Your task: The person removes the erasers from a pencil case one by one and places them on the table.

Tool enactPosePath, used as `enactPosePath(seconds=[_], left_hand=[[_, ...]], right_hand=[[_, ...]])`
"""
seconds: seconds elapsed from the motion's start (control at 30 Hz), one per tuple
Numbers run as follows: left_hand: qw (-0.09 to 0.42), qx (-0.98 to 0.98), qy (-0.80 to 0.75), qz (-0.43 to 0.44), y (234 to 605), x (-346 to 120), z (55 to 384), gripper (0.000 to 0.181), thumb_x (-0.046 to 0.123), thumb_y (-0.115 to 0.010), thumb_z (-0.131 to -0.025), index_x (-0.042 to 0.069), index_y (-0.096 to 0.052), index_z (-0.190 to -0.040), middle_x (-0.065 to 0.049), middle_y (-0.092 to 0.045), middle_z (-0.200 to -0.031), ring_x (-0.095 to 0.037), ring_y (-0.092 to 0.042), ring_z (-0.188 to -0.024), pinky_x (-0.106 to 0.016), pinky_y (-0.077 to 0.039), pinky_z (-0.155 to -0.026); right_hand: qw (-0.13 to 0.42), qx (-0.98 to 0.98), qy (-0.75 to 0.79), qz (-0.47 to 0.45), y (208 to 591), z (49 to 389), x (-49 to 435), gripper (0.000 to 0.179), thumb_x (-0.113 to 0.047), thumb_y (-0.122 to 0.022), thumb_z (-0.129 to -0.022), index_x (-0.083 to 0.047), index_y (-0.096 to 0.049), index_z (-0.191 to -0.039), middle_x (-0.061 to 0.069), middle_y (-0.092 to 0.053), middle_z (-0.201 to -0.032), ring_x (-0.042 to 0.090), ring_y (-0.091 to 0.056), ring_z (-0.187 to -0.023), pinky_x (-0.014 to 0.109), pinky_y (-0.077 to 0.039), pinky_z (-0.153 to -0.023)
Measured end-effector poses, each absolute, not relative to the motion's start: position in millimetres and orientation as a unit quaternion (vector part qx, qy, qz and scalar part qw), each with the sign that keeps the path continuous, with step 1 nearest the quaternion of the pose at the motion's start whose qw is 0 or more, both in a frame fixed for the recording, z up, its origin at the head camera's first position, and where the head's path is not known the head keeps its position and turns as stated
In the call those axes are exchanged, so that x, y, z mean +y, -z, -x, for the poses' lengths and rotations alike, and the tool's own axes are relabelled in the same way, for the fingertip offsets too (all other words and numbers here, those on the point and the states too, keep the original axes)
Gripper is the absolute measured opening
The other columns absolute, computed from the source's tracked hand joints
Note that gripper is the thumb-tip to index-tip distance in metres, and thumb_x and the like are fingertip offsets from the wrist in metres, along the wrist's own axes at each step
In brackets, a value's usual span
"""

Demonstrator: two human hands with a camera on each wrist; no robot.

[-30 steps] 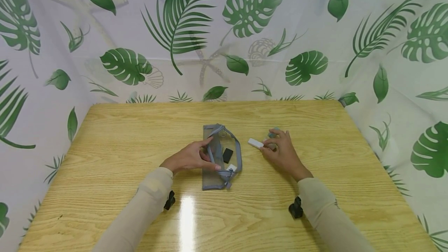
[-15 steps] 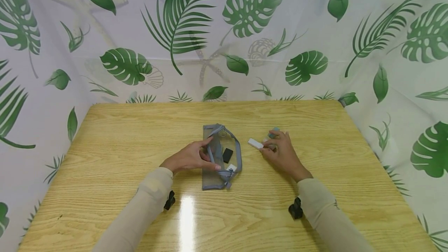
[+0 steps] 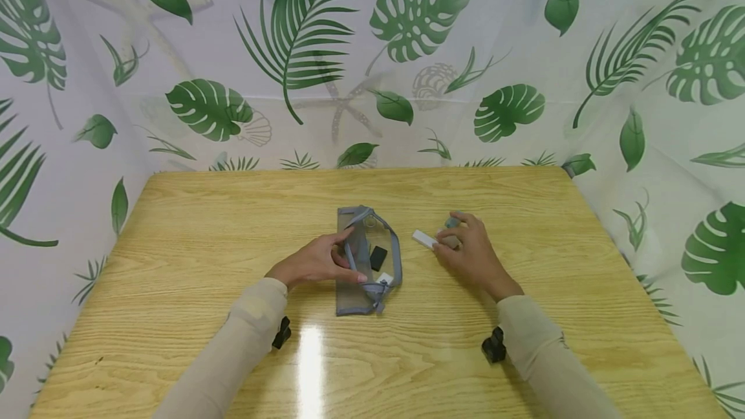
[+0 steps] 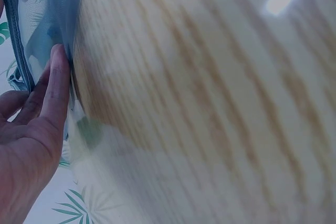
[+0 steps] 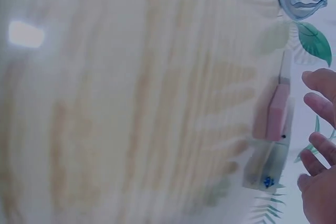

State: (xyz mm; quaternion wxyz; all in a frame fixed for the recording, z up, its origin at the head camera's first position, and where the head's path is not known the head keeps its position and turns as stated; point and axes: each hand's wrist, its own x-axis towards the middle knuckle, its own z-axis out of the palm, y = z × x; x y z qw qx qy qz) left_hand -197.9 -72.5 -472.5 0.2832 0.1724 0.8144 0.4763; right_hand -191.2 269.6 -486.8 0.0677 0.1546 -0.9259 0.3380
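A grey-edged see-through zip pouch (image 3: 354, 301) lies with its mouth spread. My left hand (image 3: 317, 260) grips its near side, the thumb by the zipper end and the other fingers along the mesh. Inside are a small black block (image 3: 378, 258) and a white piece (image 3: 385, 279). To the right, my right hand (image 3: 473, 257) hovers with loosely bent fingers beside a white bar (image 3: 423, 238) and a teal piece (image 3: 452, 222). The right wrist view shows these fingers apart from a pink block (image 5: 278, 113) and a clear piece with a blue mark (image 5: 270, 169).
The wooden table (image 3: 233, 212) meets a leaf-printed cloth (image 3: 326, 50) at its back and sides. A black wrist mount (image 3: 493, 345) sits under the right sleeve, another mount (image 3: 282, 333) under the left.
My right hand has drawn slightly right and off the white bar, its fingers loosening. The left hand and the pouch have stayed in place.
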Motion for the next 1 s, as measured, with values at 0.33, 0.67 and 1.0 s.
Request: enactPosePath(seconds=[0.33,0.67,1.0], left_hand=[[0.289,0.813,-0.476,-0.171,471.5,-73.4,197.5,0.112,0.037,-0.088,-0.080,0.019,-0.017,-0.164,-0.005,-0.067,-0.111,-0.015,-0.065,-0.101,-0.038,-0.052,-0.091],[0.288,0.812,-0.478,-0.170,472.8,-72.8,198.8,0.112,0.038,-0.089,-0.079,0.018,-0.018,-0.164,-0.005,-0.067,-0.110,-0.015,-0.065,-0.100,-0.039,-0.052,-0.091],[0.290,0.812,-0.480,-0.161,473.7,-72.5,198.7,0.113,0.041,-0.089,-0.078,0.020,-0.019,-0.164,-0.006,-0.067,-0.109,-0.016,-0.066,-0.100,-0.040,-0.052,-0.092]], right_hand=[[0.068,-0.921,-0.346,-0.166,479.3,193.1,258.1,0.022,-0.012,-0.078,-0.091,0.004,-0.077,-0.105,0.029,-0.045,-0.145,0.051,-0.039,-0.132,0.067,-0.034,-0.104],[0.045,-0.912,-0.360,-0.192,473.8,190.6,235.2,0.020,-0.013,-0.081,-0.088,0.002,-0.078,-0.102,0.027,-0.046,-0.146,0.047,-0.048,-0.129,0.059,-0.046,-0.099],[0.012,-0.905,-0.359,-0.228,477.1,182.6,214.8,0.017,-0.011,-0.082,-0.087,0.000,-0.078,-0.099,0.026,-0.046,-0.144,0.046,-0.051,-0.126,0.058,-0.045,-0.101]])
